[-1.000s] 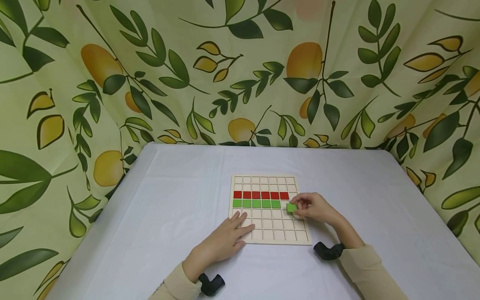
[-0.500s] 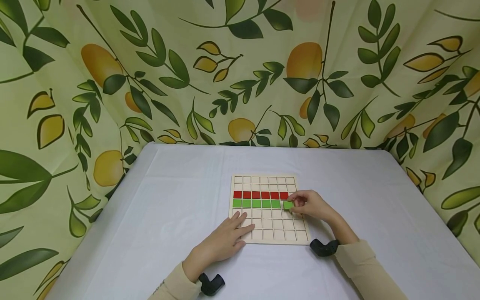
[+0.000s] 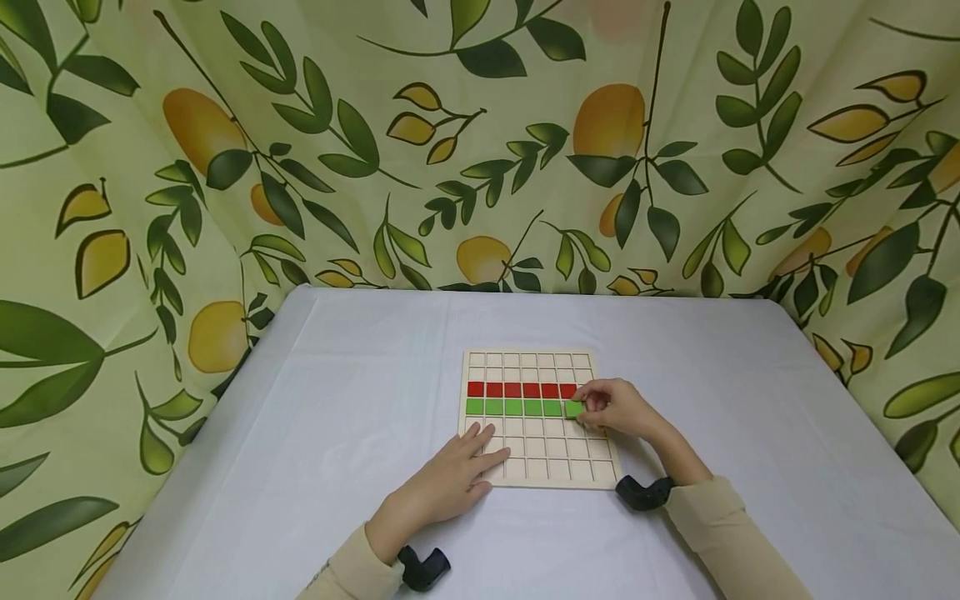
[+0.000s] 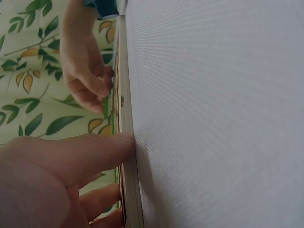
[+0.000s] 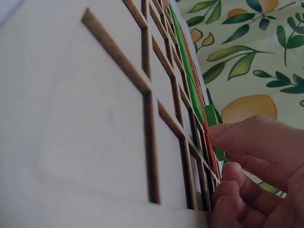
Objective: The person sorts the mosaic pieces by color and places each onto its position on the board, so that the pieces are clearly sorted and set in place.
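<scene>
A pale wooden grid board [image 3: 536,471] lies on the table, with a row of red square tiles [image 3: 512,390] and a row of green square tiles [image 3: 513,407] below it. My right hand [image 3: 626,408] pinches one green tile [image 3: 573,409] between thumb and fingers at the right end of the green row. In the right wrist view that green tile [image 5: 210,113] stands slightly tilted above the grid. My left hand [image 3: 450,475] rests with spread fingers on the board's lower left corner. Its thumb [image 4: 107,148] touches the board's edge in the left wrist view.
A white cloth [image 3: 360,375] covers the table around the board. Behind it hangs a curtain [image 3: 510,192] printed with fruit and leaves. Black wrist devices [image 3: 425,570] sit near both sleeves.
My right hand has moved left with the green tile, from the board's right side to the end of the green row, and slightly lower. The left hand stays put.
</scene>
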Demonstrator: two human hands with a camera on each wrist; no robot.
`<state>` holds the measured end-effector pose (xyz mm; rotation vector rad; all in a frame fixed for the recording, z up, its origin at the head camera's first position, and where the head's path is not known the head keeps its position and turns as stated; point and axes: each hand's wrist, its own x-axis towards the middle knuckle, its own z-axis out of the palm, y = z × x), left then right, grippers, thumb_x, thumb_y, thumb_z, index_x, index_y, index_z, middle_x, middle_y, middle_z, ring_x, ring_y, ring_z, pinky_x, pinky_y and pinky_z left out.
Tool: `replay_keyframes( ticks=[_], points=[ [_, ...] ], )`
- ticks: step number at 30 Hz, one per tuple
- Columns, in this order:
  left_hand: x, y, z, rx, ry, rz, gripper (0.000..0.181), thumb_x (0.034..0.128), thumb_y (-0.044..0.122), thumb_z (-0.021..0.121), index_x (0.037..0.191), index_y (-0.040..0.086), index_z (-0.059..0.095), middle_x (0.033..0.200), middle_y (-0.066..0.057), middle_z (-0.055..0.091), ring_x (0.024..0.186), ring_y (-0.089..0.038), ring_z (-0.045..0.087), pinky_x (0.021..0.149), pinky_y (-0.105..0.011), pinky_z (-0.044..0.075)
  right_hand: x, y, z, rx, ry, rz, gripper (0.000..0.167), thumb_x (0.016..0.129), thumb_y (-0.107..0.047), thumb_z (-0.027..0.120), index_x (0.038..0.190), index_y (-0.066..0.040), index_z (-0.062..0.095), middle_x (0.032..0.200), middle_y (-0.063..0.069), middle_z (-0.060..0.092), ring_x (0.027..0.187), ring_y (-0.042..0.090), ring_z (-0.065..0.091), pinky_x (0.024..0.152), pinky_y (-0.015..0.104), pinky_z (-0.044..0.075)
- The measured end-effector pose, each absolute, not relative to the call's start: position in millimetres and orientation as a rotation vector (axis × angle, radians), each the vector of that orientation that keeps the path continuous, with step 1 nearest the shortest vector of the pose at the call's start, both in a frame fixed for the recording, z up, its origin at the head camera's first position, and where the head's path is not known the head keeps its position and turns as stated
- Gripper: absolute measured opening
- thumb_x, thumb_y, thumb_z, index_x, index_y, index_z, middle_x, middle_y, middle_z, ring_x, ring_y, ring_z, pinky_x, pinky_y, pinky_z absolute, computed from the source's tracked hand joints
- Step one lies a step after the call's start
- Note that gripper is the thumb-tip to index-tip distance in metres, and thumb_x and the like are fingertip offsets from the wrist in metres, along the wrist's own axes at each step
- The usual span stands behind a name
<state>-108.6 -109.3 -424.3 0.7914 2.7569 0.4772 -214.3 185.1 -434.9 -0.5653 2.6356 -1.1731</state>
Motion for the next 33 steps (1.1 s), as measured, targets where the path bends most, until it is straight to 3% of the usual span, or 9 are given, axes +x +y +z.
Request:
replay_keyframes(
  ticks=[33],
  points=[
    [-108.0,-109.0,-422.8,0.770,2.739,0.500,0.048,0.0963,0.022,0.055,0.144,0.025,0.047,0.160,-0.010,0.030,0.151,-0.031,0.024,0.121,-0.052,0.028,-215.5,179.6,-435.5,-0.486,2.668,-1.144,0.024,0.076,-0.005,0.078,0.096,0.004,0.069,0.069,0.001,0.053,0.063,0.009,0.044,0.053,0.017,0.036]
  ],
)
